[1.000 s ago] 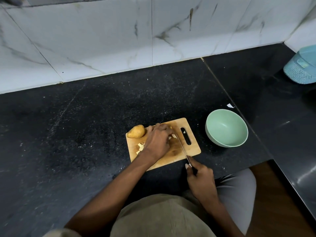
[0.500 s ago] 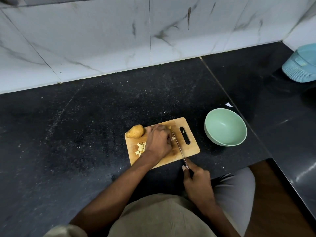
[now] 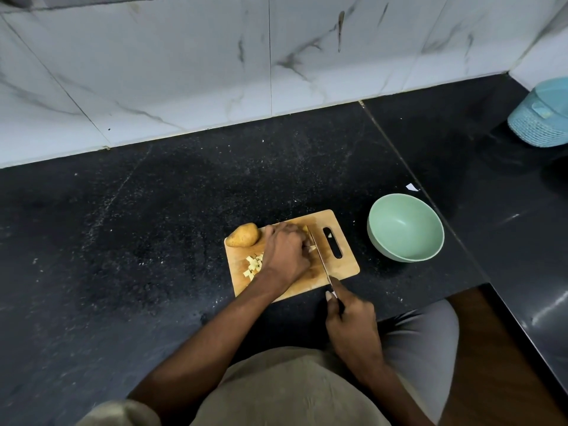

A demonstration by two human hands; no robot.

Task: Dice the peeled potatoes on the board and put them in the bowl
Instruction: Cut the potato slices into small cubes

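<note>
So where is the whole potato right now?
In the head view the whole potato sits at the far left corner of the wooden cutting board, just left of the left hand and beyond the diced pieces.

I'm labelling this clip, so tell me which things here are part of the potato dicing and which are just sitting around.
In use: cutting board, knife in the right hand, potato piece under the left hand, diced pieces, whole potato, green bowl.

Lying about: blue container, white scrap.

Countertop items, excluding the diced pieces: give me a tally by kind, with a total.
Cutting board: 1
Whole potato: 1
Knife: 1
Green bowl: 1
Blue basket: 1
White scrap: 1
Total: 6
</note>
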